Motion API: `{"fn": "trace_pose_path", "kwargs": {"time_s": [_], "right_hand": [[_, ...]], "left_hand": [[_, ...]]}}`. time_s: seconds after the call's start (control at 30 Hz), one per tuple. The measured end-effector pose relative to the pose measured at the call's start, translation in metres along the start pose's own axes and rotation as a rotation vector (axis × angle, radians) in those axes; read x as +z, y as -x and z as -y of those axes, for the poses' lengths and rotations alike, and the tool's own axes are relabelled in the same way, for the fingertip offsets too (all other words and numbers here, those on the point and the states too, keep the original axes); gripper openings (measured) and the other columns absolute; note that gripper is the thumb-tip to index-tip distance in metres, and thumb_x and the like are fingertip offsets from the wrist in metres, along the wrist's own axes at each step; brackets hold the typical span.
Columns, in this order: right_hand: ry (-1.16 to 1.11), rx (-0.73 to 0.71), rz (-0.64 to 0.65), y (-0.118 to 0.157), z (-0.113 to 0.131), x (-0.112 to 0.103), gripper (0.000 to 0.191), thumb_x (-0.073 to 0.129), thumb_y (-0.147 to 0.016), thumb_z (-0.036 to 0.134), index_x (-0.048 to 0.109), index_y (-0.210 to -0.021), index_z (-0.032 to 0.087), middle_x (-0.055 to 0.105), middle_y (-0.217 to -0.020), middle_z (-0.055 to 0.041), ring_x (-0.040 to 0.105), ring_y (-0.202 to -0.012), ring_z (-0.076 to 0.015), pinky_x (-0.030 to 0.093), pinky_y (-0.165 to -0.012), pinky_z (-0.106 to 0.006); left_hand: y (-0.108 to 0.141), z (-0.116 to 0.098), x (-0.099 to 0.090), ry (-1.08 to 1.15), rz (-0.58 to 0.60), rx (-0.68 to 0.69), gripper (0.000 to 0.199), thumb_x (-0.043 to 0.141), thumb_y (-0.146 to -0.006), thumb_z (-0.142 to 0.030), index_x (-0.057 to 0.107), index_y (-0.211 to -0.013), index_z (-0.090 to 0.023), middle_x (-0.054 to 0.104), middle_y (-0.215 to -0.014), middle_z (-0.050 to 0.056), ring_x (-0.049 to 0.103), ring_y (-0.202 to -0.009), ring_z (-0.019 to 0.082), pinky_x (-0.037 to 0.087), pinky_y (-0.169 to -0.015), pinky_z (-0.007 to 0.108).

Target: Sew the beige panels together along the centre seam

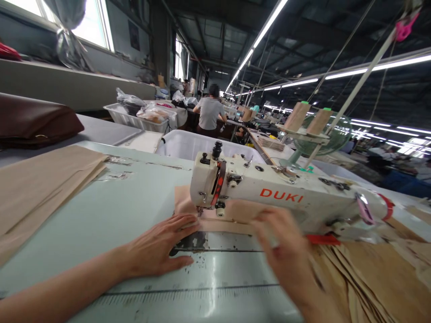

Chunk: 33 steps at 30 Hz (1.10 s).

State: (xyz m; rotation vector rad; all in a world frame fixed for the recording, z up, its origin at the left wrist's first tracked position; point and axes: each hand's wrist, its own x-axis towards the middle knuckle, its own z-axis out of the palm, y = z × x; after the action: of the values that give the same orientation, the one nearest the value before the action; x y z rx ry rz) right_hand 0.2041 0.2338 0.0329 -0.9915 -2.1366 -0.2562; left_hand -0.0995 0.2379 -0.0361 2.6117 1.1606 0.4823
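Observation:
A white sewing machine [249, 188] marked DUKI stands on the pale green table. Under its needle lies a tan piece [222, 225] with a narrow slot or zipper along it. My left hand [161, 244] rests flat, fingers spread, its fingertips at the piece's left part beside the presser foot. At the piece's right end is my right hand [283, 246], blurred by motion, its fingers bent near the edge; whether they grip it is unclear.
Brown paper sheets [43, 184] lie at the left, and stacked tan pieces [380, 273] at the right. Behind the machine are a white bin [178, 141] and thread cones [296, 117] on a stand. A person [208, 112] sits farther back.

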Motion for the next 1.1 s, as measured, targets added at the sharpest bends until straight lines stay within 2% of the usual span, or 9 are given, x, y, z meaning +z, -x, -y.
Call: {"fn": "trace_pose_path", "kwargs": {"time_s": [0.03, 0.1, 0.13, 0.23, 0.43, 0.67, 0.97, 1.1], "right_hand": [[-0.048, -0.041, 0.116, 0.001, 0.008, 0.024, 0.018, 0.057, -0.097, 0.026, 0.064, -0.112, 0.019, 0.065, -0.113, -0.0056, 0.061, -0.105, -0.0185, 0.053, -0.091, -0.037], [-0.101, -0.111, 0.342, 0.004, 0.015, 0.068, 0.031, 0.057, -0.095, 0.018, 0.06, -0.126, 0.022, 0.063, -0.125, -0.0055, 0.057, -0.115, -0.0213, 0.05, -0.1, -0.039], [-0.094, -0.131, 0.416, 0.005, 0.015, 0.086, 0.039, 0.057, -0.094, 0.015, 0.057, -0.132, 0.022, 0.062, -0.13, -0.0053, 0.056, -0.118, -0.0223, 0.049, -0.103, -0.042], [-0.027, -0.139, 0.464, 0.008, 0.009, 0.114, 0.042, 0.054, -0.094, 0.013, 0.056, -0.135, 0.021, 0.061, -0.132, -0.0051, 0.058, -0.114, -0.0239, 0.048, -0.103, -0.047], [-0.024, -0.131, 0.406, 0.011, 0.002, 0.117, 0.041, 0.051, -0.094, 0.012, 0.057, -0.134, 0.02, 0.06, -0.135, -0.0034, 0.058, -0.116, -0.0259, 0.051, -0.102, -0.047], [-0.051, -0.091, 0.434, 0.01, 0.001, 0.119, 0.046, 0.046, -0.097, 0.013, 0.05, -0.142, 0.023, 0.052, -0.144, -0.0003, 0.053, -0.125, -0.0239, 0.043, -0.111, -0.048], [-0.052, -0.076, 0.465, 0.008, -0.001, 0.119, 0.047, 0.043, -0.099, 0.014, 0.047, -0.145, 0.023, 0.05, -0.146, 0.0005, 0.052, -0.126, -0.0228, 0.039, -0.113, -0.048], [-0.056, -0.086, 0.439, 0.011, -0.002, 0.12, 0.045, 0.043, -0.099, 0.016, 0.048, -0.143, 0.024, 0.052, -0.144, -0.0005, 0.052, -0.127, -0.0223, 0.038, -0.114, -0.047]], "left_hand": [[0.001, 0.0, 0.001, 0.006, -0.008, 0.007, 0.07, 0.062, -0.091, -0.05, 0.036, -0.152, -0.028, 0.038, -0.155, 0.009, 0.035, -0.142, 0.033, 0.031, -0.117, 0.049], [0.002, 0.0, 0.003, 0.017, -0.025, 0.011, 0.072, 0.064, -0.09, -0.048, 0.035, -0.153, -0.028, 0.037, -0.155, 0.008, 0.035, -0.142, 0.033, 0.031, -0.117, 0.048], [0.002, 0.0, 0.004, 0.022, -0.03, 0.004, 0.073, 0.065, -0.089, -0.048, 0.035, -0.153, -0.029, 0.036, -0.156, 0.008, 0.035, -0.142, 0.033, 0.03, -0.117, 0.049], [0.004, 0.001, 0.007, 0.039, -0.043, -0.021, 0.077, 0.068, -0.087, -0.048, 0.034, -0.154, -0.029, 0.034, -0.157, 0.008, 0.035, -0.142, 0.034, 0.029, -0.118, 0.05], [0.003, 0.005, 0.008, 0.024, -0.057, -0.031, 0.081, 0.07, -0.085, -0.049, 0.033, -0.154, -0.028, 0.033, -0.158, 0.008, 0.034, -0.142, 0.033, 0.03, -0.117, 0.049], [0.0, 0.006, 0.008, 0.012, -0.072, -0.03, 0.08, 0.069, -0.085, -0.049, 0.035, -0.153, -0.027, 0.034, -0.157, 0.008, 0.035, -0.142, 0.033, 0.03, -0.118, 0.048], [-0.001, 0.009, 0.012, -0.016, -0.052, -0.044, 0.082, 0.067, -0.086, -0.051, 0.031, -0.155, -0.026, 0.031, -0.159, 0.008, 0.032, -0.143, 0.033, 0.029, -0.118, 0.05], [-0.001, 0.01, 0.011, -0.004, -0.041, -0.038, 0.085, 0.068, -0.085, -0.053, 0.03, -0.155, -0.026, 0.031, -0.158, 0.009, 0.032, -0.143, 0.034, 0.028, -0.118, 0.051]]}}
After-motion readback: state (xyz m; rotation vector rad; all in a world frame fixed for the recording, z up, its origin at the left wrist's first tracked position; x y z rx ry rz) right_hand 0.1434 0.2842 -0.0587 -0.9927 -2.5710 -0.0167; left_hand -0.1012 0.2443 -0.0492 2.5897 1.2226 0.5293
